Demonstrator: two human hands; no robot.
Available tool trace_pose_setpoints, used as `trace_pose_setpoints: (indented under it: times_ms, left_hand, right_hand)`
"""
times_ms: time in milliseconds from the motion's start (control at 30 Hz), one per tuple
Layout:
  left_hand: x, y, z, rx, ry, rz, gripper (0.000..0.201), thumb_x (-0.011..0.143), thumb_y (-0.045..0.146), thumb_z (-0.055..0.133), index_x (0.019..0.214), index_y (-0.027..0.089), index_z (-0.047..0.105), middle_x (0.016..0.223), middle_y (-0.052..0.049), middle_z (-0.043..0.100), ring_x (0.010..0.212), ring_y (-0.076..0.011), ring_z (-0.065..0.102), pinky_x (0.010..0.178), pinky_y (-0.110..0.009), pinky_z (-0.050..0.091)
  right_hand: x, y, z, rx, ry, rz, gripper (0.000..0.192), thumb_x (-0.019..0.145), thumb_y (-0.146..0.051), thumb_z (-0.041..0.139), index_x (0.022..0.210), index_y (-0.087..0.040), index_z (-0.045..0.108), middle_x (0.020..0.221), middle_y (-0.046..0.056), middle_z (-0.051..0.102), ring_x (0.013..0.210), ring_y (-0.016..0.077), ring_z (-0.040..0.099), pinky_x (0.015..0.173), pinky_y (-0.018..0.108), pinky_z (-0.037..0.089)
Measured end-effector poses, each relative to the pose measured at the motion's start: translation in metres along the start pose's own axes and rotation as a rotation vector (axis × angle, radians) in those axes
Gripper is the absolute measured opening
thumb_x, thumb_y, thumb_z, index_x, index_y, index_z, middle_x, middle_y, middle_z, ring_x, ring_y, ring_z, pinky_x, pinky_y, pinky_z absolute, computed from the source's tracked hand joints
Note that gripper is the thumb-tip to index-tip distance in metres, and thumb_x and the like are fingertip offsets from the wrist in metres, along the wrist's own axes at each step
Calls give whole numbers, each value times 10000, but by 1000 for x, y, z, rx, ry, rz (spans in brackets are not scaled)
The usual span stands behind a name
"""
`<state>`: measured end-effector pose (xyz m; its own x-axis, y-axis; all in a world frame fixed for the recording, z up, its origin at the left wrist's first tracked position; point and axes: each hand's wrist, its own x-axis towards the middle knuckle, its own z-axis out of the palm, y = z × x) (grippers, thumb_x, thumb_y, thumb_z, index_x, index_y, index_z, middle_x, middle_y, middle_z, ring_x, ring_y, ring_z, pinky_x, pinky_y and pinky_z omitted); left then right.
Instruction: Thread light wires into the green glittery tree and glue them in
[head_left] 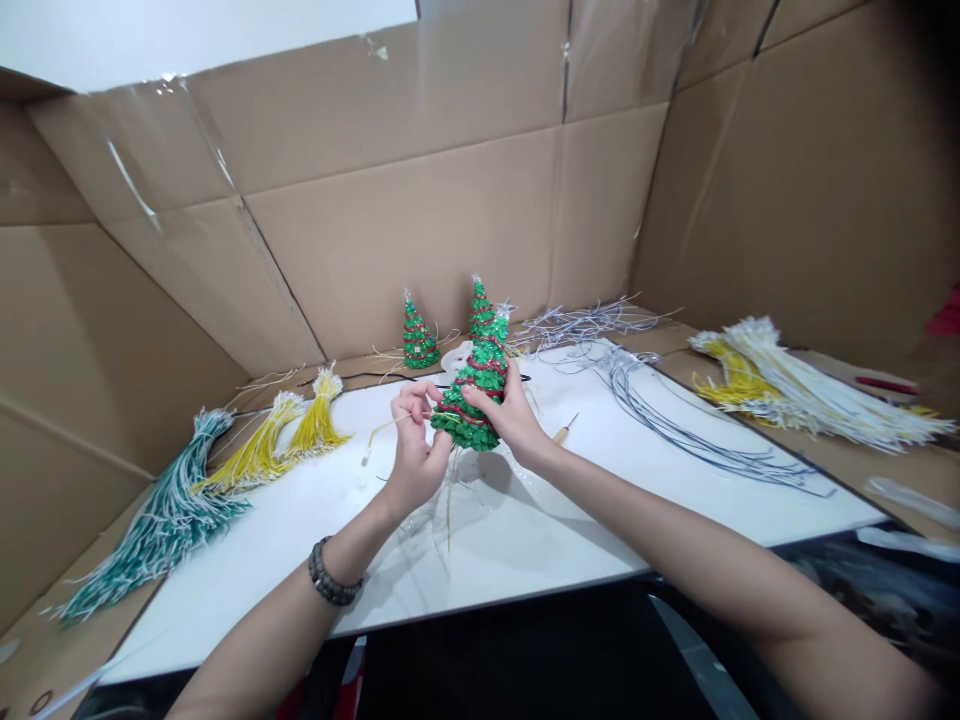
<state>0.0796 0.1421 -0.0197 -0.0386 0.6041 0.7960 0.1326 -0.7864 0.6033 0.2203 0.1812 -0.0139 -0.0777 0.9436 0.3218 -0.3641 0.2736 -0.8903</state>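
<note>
A small green Christmas tree [480,385] with red garland and a silvery star on top is held up over the white board, leaning to the right. My right hand [519,415] is wrapped round its right side, thumb across the front. At its lower left edge, my left hand [421,445] has its fingers closed on a thin yellowish wire [382,428], whose pale end hangs out to the left. More thin wires [450,500] dangle under the tree's base. An awl with a wooden handle [562,434] lies just beyond my right wrist.
Two similar trees stand behind, one at left [420,335] and one partly hidden [481,300]. Bundles of green wires [165,520], yellow wires [319,415] and white wires [795,385] flank the white board [570,530]. Loose grey wires [675,430] lie right. Cardboard walls [405,220] enclose the back.
</note>
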Motion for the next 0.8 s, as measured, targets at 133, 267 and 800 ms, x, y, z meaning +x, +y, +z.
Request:
trace_pose_setpoints:
  times_ms: [133,267,800]
  left_hand:
    - [4,0,1,-86,52,-76,412,758,20,647,854,243,315,987,-2,471,830,-127,462,796,-285,393]
    - [5,2,4,-128,17,-65,441,779,59,694,855,245,302,987,8,468,839,-107,511,802,-275,435]
    - [8,-7,-2,-237,-145,-88,345,936,151,575,900,256,249,1012,25,457,988,-119,669,905,-337,552]
  right_hand:
    - [2,2,-2,-24,24,-22,693,706,-423,796,1267,-283,414,1214,49,642,1142,238,631,1079,446,476]
    - [3,2,-4,-56,56,-30,644,700,-420,797,1221,-280,445,1186,49,649,1122,241,638,1076,455,477]
    - [4,1,-6,-49,58,-24,710,685,-449,798,1256,-267,418,1262,70,607,1147,238,614,1090,430,452]
